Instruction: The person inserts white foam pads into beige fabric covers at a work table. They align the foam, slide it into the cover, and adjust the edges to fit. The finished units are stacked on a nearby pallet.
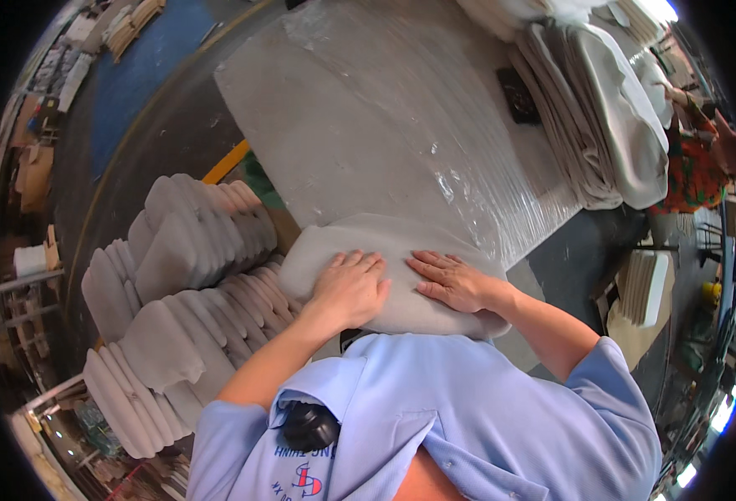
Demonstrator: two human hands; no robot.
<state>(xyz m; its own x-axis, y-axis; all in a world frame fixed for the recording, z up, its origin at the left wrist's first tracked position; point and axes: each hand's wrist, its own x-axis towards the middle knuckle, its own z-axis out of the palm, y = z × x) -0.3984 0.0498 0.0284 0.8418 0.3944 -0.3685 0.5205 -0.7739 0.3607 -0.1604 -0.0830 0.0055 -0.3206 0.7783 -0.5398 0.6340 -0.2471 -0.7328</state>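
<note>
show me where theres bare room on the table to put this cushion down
The widest free patch is the plastic-wrapped tabletop, between the cushion under the left hand and right hand and the folded covers at its right edge. A small dark object lies beside those covers. Left of the table, stacked cushions crowd everything.

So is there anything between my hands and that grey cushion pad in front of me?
Nothing visible. The left hand and the right hand both lie flat, palms down, directly on the grey cushion pad, which rests at the near edge of the plastic-wrapped table.
</note>
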